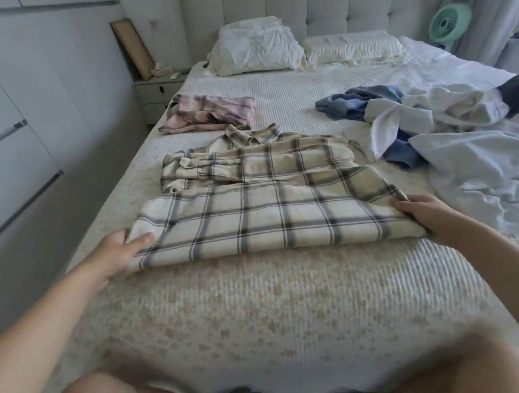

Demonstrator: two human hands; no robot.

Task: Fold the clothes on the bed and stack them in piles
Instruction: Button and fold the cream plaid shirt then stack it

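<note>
A cream plaid shirt (261,196) lies across the middle of the bed (262,307), its lower part folded up over itself and its collar pointing toward the headboard. My left hand (121,251) grips the folded shirt's left edge, thumb on top and fingers tucked under. At the right edge, my right hand (424,212) grips the fold in the same way. A folded pink plaid garment (209,114) sits behind the shirt on the left. On the right side lies a loose heap of white and blue clothes (428,116).
Two pillows (257,50) lean at the headboard. A nightstand (156,95) with a leaning frame stands at the left, beside white wardrobe doors (9,141). A green fan (449,21) stands at the back right. A pale blue sheet (487,168) is bunched at the right.
</note>
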